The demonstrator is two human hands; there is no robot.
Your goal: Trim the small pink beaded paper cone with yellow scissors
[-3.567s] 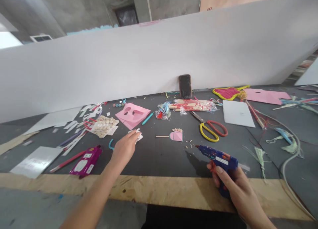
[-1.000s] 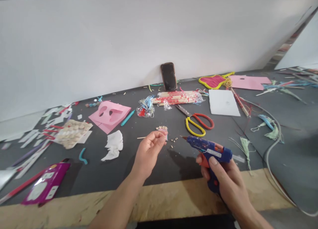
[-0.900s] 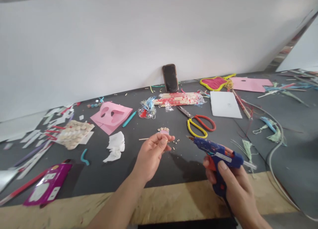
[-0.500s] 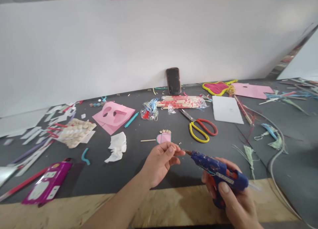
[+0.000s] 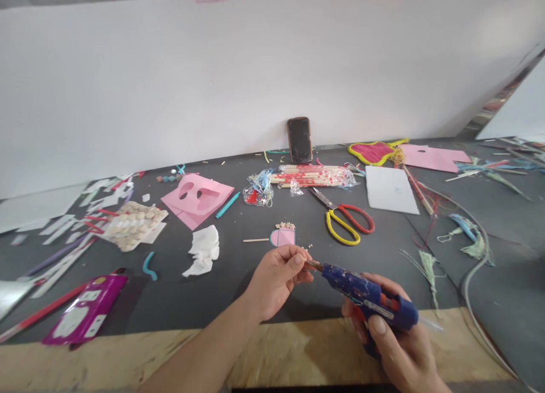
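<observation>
My right hand (image 5: 394, 342) grips a blue glue gun (image 5: 368, 295) by its handle, nozzle pointing left. My left hand (image 5: 276, 276) is pinched shut just at the nozzle tip, thumb against fingertips, holding something too small to make out. Behind the hands, a small pink paper piece on a wooden stick (image 5: 281, 237) lies on the dark mat, topped with tiny beige beads. A few loose beads (image 5: 307, 247) lie beside it.
Red and yellow scissors (image 5: 347, 222), a crumpled white tissue (image 5: 203, 250), pink cut paper (image 5: 198, 193), a bag of sticks (image 5: 315, 176), a phone (image 5: 298, 139) leaning on the white board, a white sheet (image 5: 390, 189), a magenta packet (image 5: 83, 319), paper scraps at left, cable (image 5: 472, 268) at right.
My left hand left the tissue, moved right to the beads, then drew back toward me. The glue gun swung in until its nozzle met my left fingertips.
</observation>
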